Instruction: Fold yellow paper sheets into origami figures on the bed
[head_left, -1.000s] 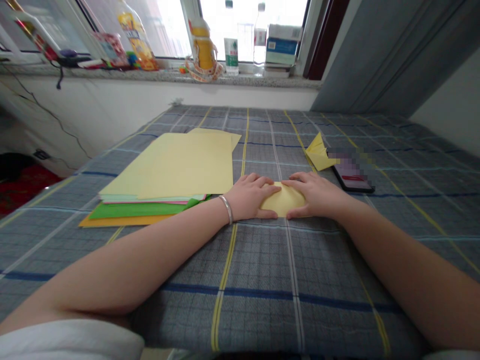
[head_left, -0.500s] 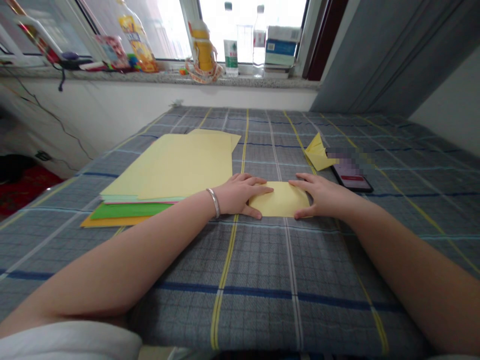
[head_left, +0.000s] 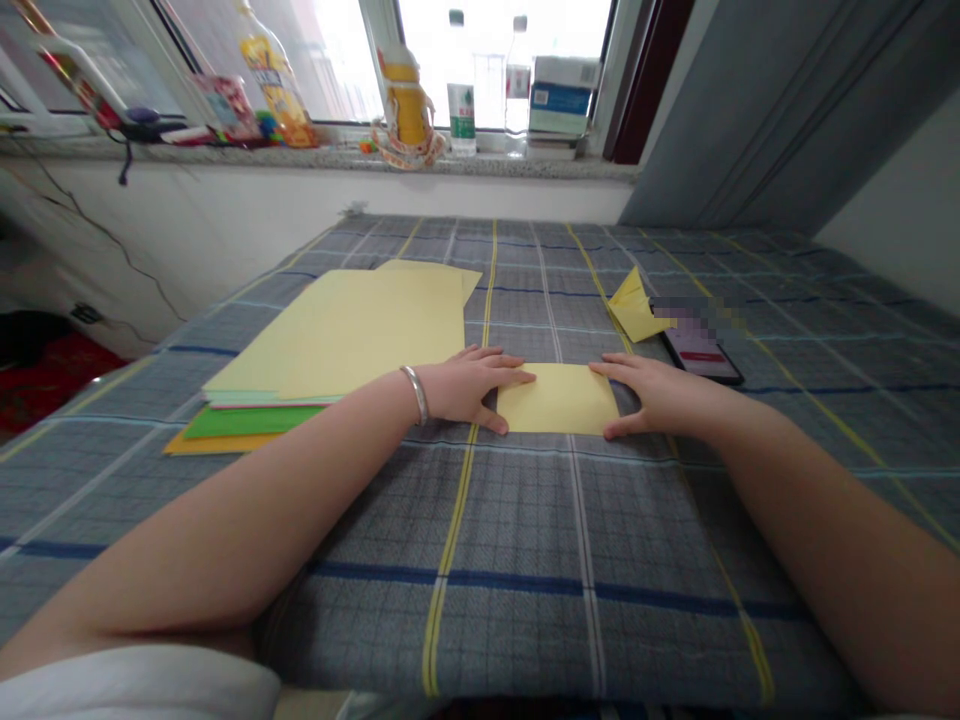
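Observation:
A small yellow sheet of paper (head_left: 559,400) lies flat on the plaid cloth, its long side running left to right. My left hand (head_left: 474,385), with a silver bangle on the wrist, rests at its left end; the fingers are spread, with the index fingertip on the paper and the thumb by the lower left corner. At the right end, my right hand (head_left: 643,393) has its fingers apart, the fingertips touching the upper right corner and the thumb near the lower right one. Beyond the right hand stands a folded yellow paper piece (head_left: 636,308).
A stack of coloured paper (head_left: 360,330), yellow on top with green and orange below, lies left of my hands. On the right, a phone (head_left: 701,350) touches the folded piece. Bottles, a yellow cup (head_left: 407,105) and boxes (head_left: 562,95) line the windowsill.
Both hands have slid slightly outward, the left to the left and the right to the right, showing more of the small sheet. The paper has stayed in place.

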